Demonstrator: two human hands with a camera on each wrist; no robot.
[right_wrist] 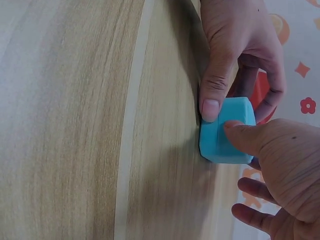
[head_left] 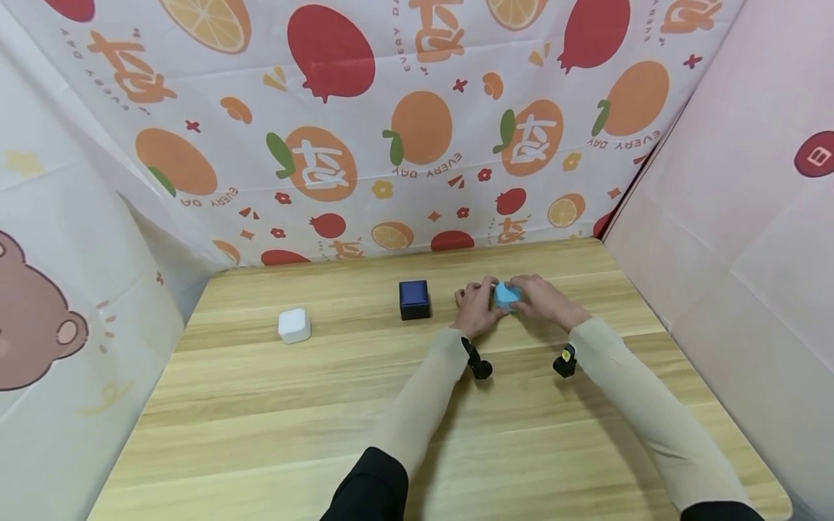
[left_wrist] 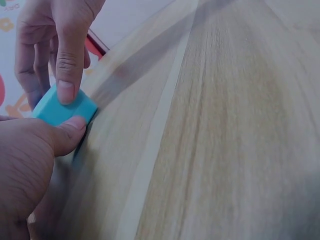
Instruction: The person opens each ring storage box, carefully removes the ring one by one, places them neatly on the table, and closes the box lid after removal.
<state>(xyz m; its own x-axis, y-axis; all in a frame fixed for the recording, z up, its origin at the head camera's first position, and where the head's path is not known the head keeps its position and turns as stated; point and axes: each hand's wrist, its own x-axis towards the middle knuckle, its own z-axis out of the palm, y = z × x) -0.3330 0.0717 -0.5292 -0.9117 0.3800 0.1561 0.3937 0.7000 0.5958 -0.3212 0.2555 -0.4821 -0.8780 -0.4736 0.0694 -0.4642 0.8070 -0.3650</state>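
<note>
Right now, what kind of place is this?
Maybe a little indoor booth, though I can't be sure: a wooden table has a fruit-patterned cloth hanging behind it and a bear cloth on its left.

This is a booth screened on three sides: a table (head_left: 300, 420) under the grip, fruit-print cloth (head_left: 371, 116) beyond, pale sheets (head_left: 736, 217) left and right (home or workplace, unclear).

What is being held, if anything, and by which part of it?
The left hand and right hand pinch the blue box, thumbs on its near side, the left thumb lower; the far-side contacts are mostly hidden.
</note>
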